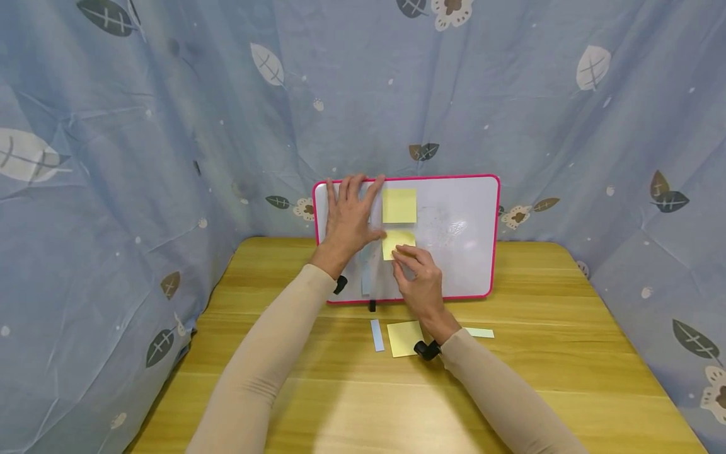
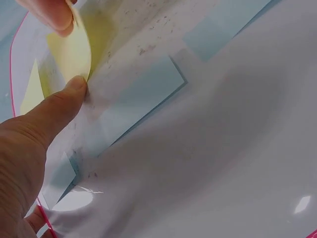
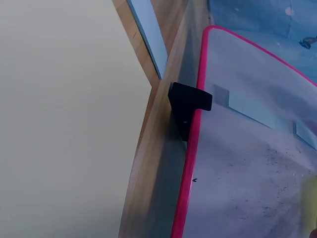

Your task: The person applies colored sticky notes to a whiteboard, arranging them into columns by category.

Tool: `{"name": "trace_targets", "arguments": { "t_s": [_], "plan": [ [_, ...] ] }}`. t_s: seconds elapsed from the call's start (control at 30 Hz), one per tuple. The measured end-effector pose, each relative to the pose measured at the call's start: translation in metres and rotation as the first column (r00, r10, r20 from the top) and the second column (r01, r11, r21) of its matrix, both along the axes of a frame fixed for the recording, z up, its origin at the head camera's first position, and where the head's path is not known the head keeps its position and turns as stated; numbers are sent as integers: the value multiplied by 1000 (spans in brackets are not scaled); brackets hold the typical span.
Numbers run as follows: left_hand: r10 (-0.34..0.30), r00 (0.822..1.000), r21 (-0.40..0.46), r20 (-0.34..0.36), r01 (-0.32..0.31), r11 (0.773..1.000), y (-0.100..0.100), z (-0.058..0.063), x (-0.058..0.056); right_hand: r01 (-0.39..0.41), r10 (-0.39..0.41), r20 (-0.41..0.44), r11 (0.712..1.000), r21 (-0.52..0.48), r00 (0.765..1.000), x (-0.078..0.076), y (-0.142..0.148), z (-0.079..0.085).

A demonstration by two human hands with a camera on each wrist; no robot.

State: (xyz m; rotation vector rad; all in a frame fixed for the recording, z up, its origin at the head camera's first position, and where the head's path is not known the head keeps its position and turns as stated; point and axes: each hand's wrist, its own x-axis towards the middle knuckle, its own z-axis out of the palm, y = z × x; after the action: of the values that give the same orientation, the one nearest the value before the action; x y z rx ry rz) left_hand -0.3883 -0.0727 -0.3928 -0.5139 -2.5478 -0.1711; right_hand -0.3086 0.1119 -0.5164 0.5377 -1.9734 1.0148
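A white board (image 1: 467, 252) with a pink frame leans upright on the table. My left hand (image 1: 347, 224) spreads over its left part, fingertips at the top edge. Its thumb (image 2: 59, 109) touches the left edge of the lower yellow sticky note (image 1: 404, 238). My right hand (image 1: 421, 280) pinches that note near its lower right corner; in the left wrist view the paper bows off the board. Directly above is another yellow sticky note (image 1: 399, 205) on the board. Blue paper strips (image 2: 141, 101) run in a column along the left side, partly hidden by my left hand.
On the wooden table (image 1: 329, 391) before the board lie a blue strip (image 1: 377, 335), a yellow sticky note (image 1: 403, 340) under my right wrist and a pale green strip (image 1: 481, 332). A black clip (image 3: 188, 101) grips the board's bottom edge. Blue patterned curtains (image 1: 363, 82) surround the table.
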Motion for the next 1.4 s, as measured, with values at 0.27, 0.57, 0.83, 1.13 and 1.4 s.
{"name": "trace_targets", "arguments": {
  "t_s": [0.27,0.57,0.83,1.13,1.4],
  "plan": [
    [5,1000,4,9,-5,1000,1,3,2,11,-11,0,997,82,1000,2,0,-2],
    [19,1000,-6,20,-18,1000,2,2,4,-34,-8,114,929,368,993,0,2,0],
    [-4,1000,1,11,4,1000,1,1,2,-29,-219,310,774,632,925,2,-2,8],
    [-24,1000,4,-4,24,1000,-2,1,1,14,-346,319,697,717,882,4,-6,5],
    [-44,999,20,-15,44,999,-3,0,-1,62,-404,378,747,662,833,5,14,6]
  ]
}}
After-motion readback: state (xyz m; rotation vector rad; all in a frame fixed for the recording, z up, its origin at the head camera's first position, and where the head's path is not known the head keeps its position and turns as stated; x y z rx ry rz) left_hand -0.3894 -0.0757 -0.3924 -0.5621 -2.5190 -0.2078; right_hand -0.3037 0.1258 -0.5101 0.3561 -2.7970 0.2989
